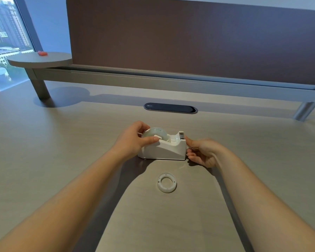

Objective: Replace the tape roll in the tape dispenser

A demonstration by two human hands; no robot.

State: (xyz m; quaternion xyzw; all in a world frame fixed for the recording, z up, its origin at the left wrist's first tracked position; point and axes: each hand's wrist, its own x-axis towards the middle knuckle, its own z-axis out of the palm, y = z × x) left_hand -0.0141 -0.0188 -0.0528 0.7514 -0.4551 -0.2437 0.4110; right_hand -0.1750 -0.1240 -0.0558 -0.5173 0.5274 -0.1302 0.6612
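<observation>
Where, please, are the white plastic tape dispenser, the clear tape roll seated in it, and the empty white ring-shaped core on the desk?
White plastic tape dispenser [168, 150]: head view, sloped side wall.
Clear tape roll [155, 131]: head view, top curve.
Empty white ring-shaped core [160, 186]: head view, left rim.

You sit at a pale wood-grain desk [44, 142] | dark oval cable port [170, 107] far centre | brown partition panel [189, 37] on a grey rail beyond it | round side shelf [40, 60] far left | window [4, 33] far left shows daylit high-rise buildings.
</observation>
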